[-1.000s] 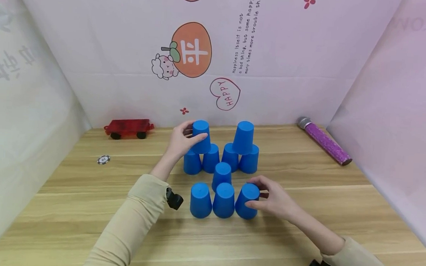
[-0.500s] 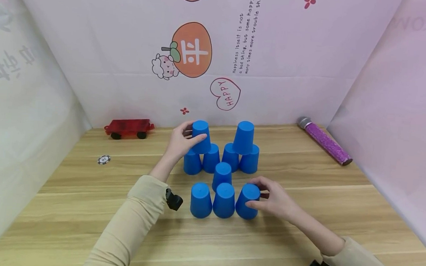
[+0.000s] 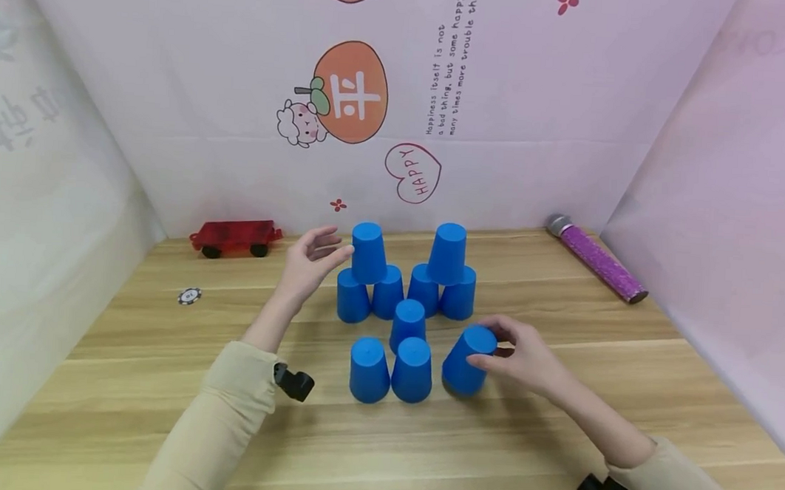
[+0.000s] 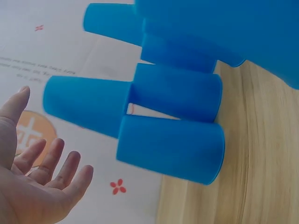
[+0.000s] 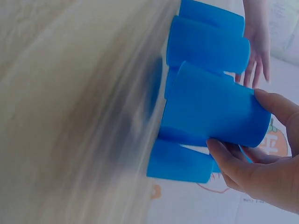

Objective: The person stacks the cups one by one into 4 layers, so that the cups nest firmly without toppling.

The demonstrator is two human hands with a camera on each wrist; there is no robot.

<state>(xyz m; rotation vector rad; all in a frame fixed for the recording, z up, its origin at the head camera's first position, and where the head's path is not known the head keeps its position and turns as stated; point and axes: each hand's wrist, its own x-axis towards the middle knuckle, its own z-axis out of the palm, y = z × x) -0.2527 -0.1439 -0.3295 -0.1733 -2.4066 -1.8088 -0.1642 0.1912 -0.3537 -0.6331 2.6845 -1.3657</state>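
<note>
Upside-down blue plastic cups stand on the wooden table. At the back left, a top cup rests across two base cups; beside it another cup tops a second pair. My left hand is just left of the left top cup, fingers apart and relaxed, clear of it in the left wrist view. My right hand grips a tilted cup near its base end, thumb and fingers on either side. Two front cups stand side by side, with a single cup behind them.
A red toy wagon stands at the back left, with a poker chip in front of it. A purple glittery microphone lies at the back right. White printed sheets wall the table at the back and sides.
My left hand has let go of the left top cup and drawn back leftward. The right hand has lifted and tilted its cup, moving it right, away from the front row.
</note>
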